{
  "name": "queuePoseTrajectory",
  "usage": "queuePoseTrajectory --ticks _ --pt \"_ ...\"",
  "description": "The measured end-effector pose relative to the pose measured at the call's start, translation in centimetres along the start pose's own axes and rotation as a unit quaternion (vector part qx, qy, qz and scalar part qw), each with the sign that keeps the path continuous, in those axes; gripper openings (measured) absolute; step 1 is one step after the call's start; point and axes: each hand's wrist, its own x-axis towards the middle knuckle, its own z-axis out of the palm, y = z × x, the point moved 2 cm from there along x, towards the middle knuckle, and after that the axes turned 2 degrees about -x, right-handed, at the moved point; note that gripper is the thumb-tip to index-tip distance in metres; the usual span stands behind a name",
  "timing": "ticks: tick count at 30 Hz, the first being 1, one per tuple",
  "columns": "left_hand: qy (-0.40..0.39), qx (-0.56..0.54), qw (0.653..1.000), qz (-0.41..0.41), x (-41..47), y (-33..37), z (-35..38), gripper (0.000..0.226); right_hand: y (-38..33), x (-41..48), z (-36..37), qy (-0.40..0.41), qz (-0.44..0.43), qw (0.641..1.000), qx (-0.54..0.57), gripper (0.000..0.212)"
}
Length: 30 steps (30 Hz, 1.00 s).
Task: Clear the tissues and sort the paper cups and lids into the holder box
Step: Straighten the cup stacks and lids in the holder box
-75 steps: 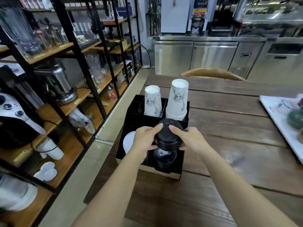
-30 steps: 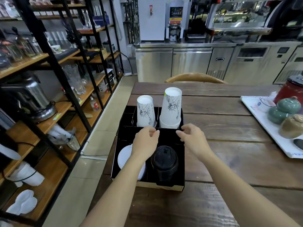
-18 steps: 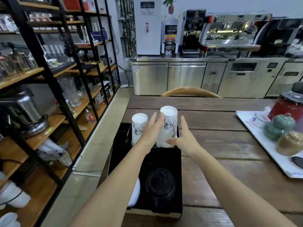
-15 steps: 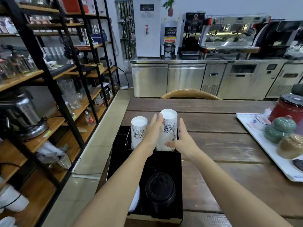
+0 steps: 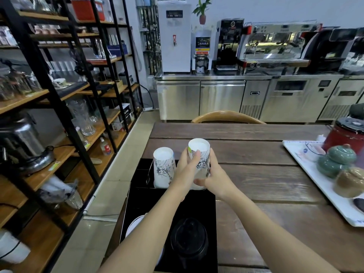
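In the head view, both hands are wrapping the taller stack of upside-down paper cups (image 5: 199, 160) at the far right corner of the black holder box (image 5: 211, 203), the left hand (image 5: 186, 173) pressing fingers against its left side and the right hand (image 5: 213, 177) clamping its lower right side with the thumb crossing the front. A second upside-down cup stack (image 5: 163, 167) is standing just beside it toward the box's far left (their sides nearly touching), while black lids (image 5: 189, 240) are sitting in the near right compartment and white lids (image 5: 136, 226) are peeking out of the near left one, the box itself lying along the left edge of the wooden table (image 5: 266, 174).
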Motion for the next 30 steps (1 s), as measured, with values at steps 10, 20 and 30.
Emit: queuePoseTrajectory --ticks 10,20,30 --pt "-0.018 0.054 0.998 0.003 0.4 0.1 -0.3 0.056 0.7 0.0 0.2 -0.002 0.000 1.000 -0.024 0.082" --pt "0.257 0.135 0.928 0.235 -1.6 3.2 -3.9 0.018 -0.7 -2.0 0.8 0.215 -0.123 0.956 -0.157 0.045" --pt "0.145 -0.068 0.987 -0.009 0.7 -1.4 -8.1 0.077 -0.5 0.4 7.3 -0.128 0.031 0.991 -0.013 0.108"
